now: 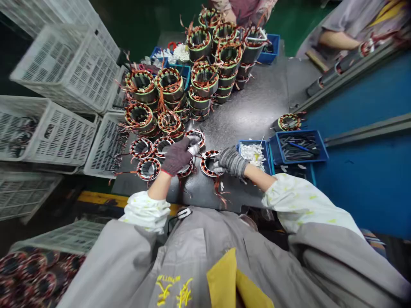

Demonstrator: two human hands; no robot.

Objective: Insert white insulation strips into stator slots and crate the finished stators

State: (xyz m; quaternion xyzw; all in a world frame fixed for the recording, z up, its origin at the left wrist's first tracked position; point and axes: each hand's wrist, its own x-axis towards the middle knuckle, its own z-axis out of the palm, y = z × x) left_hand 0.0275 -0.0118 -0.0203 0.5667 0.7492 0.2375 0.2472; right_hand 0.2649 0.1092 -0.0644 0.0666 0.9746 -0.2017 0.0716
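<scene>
My left hand [178,156], in a dark maroon glove with pale fingertips, is at the near rim of a copper-wound motor stator [199,133]. Its thumb and forefinger close at that rim, though the hand partly hides the contact. Another stator [185,171] lies partly under this hand. My right hand [233,161], in a grey striped glove, has its fingers closed on the right rim of a motor stator [205,164] that lies flat on the table. Loose copper leads [218,190] trail from this stator toward the front edge. More low stators [148,169] lie to the left.
Stacked stators [205,81] stand at the back. A blue bin of white pieces [253,154] and a blue tray of dark strips [300,147] sit at right, with a single stator [288,122] behind. White crates [67,128] line the left. Two other people are across the table.
</scene>
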